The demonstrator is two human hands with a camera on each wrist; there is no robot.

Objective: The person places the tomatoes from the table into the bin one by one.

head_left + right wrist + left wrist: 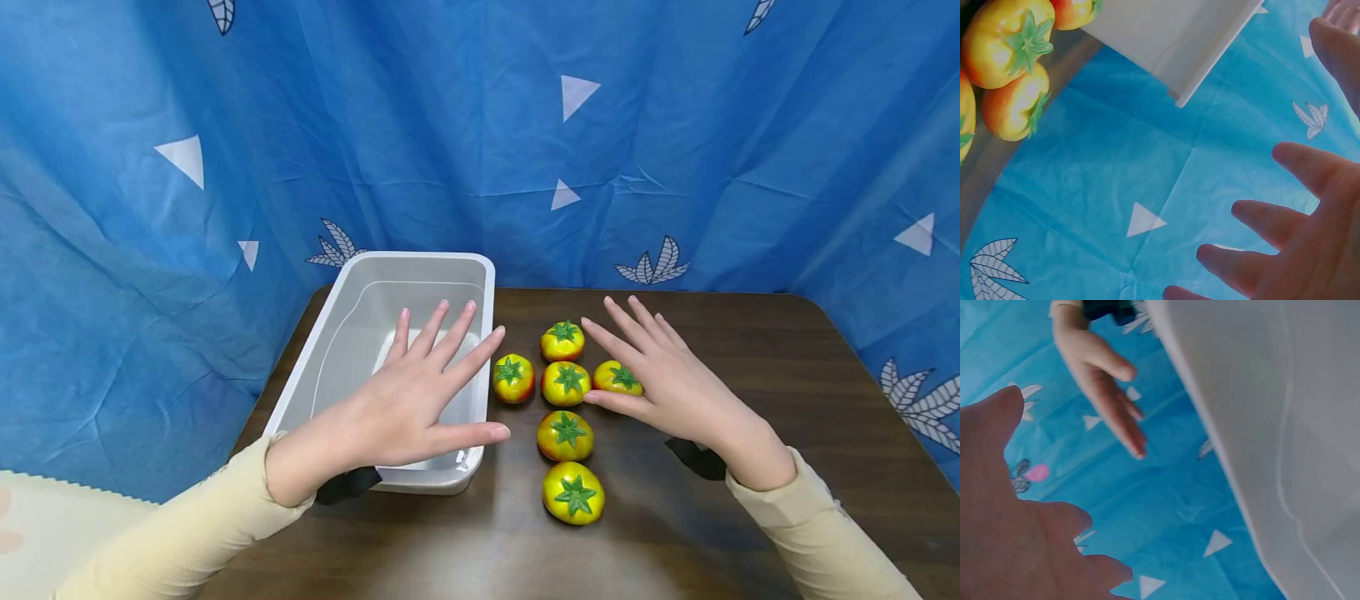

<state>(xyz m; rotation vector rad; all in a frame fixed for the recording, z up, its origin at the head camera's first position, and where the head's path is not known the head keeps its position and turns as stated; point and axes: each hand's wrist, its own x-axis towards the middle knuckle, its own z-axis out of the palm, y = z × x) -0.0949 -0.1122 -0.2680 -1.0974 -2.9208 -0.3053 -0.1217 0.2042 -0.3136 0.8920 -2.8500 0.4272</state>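
Left hand [405, 402], right hand [677, 385] splayed wide, holding nothing; round fruits [566, 384] could roll if right hand brushes them.

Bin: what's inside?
Only bare grey interior shows in the bin, no item. From the head view, the left hand covers part of it; anything behind that can't be told.

A dark brown, wood-grained table [780, 367] with rounded far corners bears a pale grey, open-topped bin [352, 333] along its left side. To the bin's right lie six yellow-and-red fruits with green, star-shaped leafy tops — four in a column running from the far fruit [562, 343] to the near fruit [573, 493], and one on either side of the column's second — the left one [513, 378] just beside the bin.
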